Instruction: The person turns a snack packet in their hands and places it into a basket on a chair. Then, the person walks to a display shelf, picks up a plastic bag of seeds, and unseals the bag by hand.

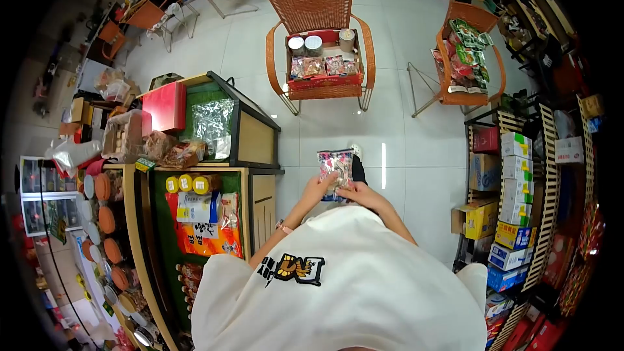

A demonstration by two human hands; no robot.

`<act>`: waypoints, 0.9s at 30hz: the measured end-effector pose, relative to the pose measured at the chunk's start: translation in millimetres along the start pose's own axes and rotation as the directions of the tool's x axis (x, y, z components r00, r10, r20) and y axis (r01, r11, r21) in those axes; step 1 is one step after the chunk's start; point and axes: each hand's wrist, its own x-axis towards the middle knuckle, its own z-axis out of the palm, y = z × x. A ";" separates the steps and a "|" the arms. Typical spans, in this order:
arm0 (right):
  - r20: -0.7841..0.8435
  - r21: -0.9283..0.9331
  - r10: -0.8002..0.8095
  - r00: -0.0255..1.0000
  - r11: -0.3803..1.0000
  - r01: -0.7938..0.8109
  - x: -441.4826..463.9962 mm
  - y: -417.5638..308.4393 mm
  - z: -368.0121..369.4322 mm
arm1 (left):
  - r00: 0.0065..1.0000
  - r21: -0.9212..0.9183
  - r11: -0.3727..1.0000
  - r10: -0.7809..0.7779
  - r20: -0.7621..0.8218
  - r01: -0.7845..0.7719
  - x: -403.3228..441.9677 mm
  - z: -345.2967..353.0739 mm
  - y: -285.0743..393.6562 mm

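Observation:
In front of my body I hold a small shiny snack packet [336, 159], pink and white with printed pictures, between both hands. My left hand [318, 187] is closed on its lower left part. My right hand [358, 194] grips the lower right corner. Ahead, a red cardboard box [325, 82] rests on the seat of a wicker armchair [312, 10]. Inside that box are several similar small packets [313, 66], two round lidded tubs [313, 44] and a taller canister [347, 39]. Whatever lies behind the held packet is hidden.
A second wicker chair [478, 19] at the right bears several green packets [469, 55]. Stacked cartons [517, 169] stand on slatted shelves along the right. To the left is a display counter [257, 136] with a red box [164, 106], jars and bagged goods. Pale tiles [416, 156] cover the floor.

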 end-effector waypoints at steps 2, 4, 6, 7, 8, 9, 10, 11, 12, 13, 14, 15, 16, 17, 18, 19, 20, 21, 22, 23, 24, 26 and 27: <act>0.109 -0.206 -0.149 0.983 0.964 0.169 44.8 -4.6 -31.1 | 0.994 0.095 0.993 -0.065 -0.088 0.074 29.8 -7.4 14.4; 0.029 -0.324 -0.110 0.994 0.939 0.113 66.2 -43.5 -50.8 | 0.956 -0.008 0.999 -0.038 -0.291 0.037 53.9 -12.1 32.8; 0.027 -0.154 -0.174 0.984 0.972 0.176 86.9 -75.1 -70.2 | 0.965 -0.085 0.996 -0.055 -0.256 0.034 81.5 -20.7 56.3; 0.112 -0.082 -0.173 0.979 0.980 0.183 100.1 -86.7 -80.6 | 0.974 -0.108 0.994 -0.018 -0.226 -0.007 92.0 -23.5 74.3; 0.116 -0.081 -0.168 0.979 0.981 0.178 112.6 -93.3 -91.3 | 0.981 -0.131 0.990 0.018 -0.195 -0.044 104.7 -27.4 87.3; 0.110 -0.124 -0.185 0.977 0.972 0.198 123.4 -98.2 -99.4 | 0.989 -0.080 0.996 0.035 -0.146 -0.047 122.3 -34.0 93.2; 0.104 -0.166 -0.201 0.974 0.962 0.217 133.1 -101.9 -106.9 | 0.989 -0.081 0.996 0.025 -0.146 -0.037 137.4 -37.5 97.1; 0.089 -0.166 -0.210 0.974 0.961 0.223 141.2 -104.8 -114.7 | 0.993 -0.054 0.999 -0.011 -0.121 0.004 150.5 -40.7 99.9; 0.092 -0.157 -0.200 0.975 0.964 0.213 148.8 -103.6 -121.7 | 0.994 -0.025 0.999 -0.048 -0.096 0.046 157.9 -42.8 109.3; 0.094 -0.136 -0.182 0.979 0.972 0.194 157.3 -101.7 -129.1 | 0.994 0.080 0.996 -0.040 -0.097 0.047 164.7 -44.4 117.7; 0.097 -0.117 -0.164 0.982 0.978 0.175 166.3 -101.8 -136.6 | 0.994 0.078 0.995 -0.051 -0.100 0.059 170.2 -44.1 124.0; 0.080 -0.139 -0.092 0.993 0.985 0.103 166.1 -110.5 -141.0 | 0.994 0.147 0.989 0.003 -0.109 0.013 175.7 -42.1 129.8; 0.084 -0.137 -0.084 0.993 0.986 0.095 171.0 -111.0 -145.4 | 0.992 0.214 0.976 0.057 -0.113 -0.032 182.1 -40.6 133.2; 0.078 -0.070 -0.104 0.992 0.991 0.110 177.7 -106.9 -149.0 | 0.992 0.227 0.974 0.041 -0.119 -0.013 189.0 -40.7 134.5; 0.068 -0.001 -0.122 0.990 0.992 0.123 185.7 -102.8 -153.0 | 0.993 0.222 0.975 0.024 -0.118 0.003 201.4 -41.0 128.1; 0.038 -0.022 -0.135 0.990 0.991 0.136 195.4 -97.5 -157.8 | 0.991 0.192 0.981 0.057 -0.124 -0.032 214.2 -41.3 117.6; 0.040 -0.010 -0.115 0.993 0.993 0.116 206.5 -92.9 -163.8 | 0.988 0.161 0.985 0.087 -0.130 -0.065 226.0 -44.0 106.7; 0.034 -0.032 -0.070 0.997 0.997 0.071 216.8 -91.8 -169.8 | 0.990 0.266 0.962 0.089 -0.113 -0.056 236.7 -48.8 106.8; 0.029 -0.055 -0.023 0.999 0.998 0.025 225.5 -89.5 -173.9 | 0.992 0.259 0.965 0.066 -0.112 -0.035 245.6 -52.6 101.8; -0.016 -0.114 -0.006 1.000 0.993 0.005 236.1 -89.2 -178.2 | 0.995 0.289 0.957 0.038 -0.087 -0.012 258.9 -58.0 94.6; -0.020 -0.110 -0.002 1.000 0.994 0.000 255.9 -80.9 -186.2 | 0.998 0.322 0.947 0.021 -0.059 0.000 276.7 -64.3 88.8; -0.058 -0.152 -0.009 0.998 0.988 0.000 293.4 -52.9 -196.8 | 0.999 0.251 0.968 0.012 -0.046 0.000 302.1 -75.3 86.9; -0.066 -0.142 0.001 0.998 0.990 -0.010 303.4 -63.2 -201.1 | 0.999 0.339 0.940 -0.017 -0.029 0.026 318.7 -82.7 91.3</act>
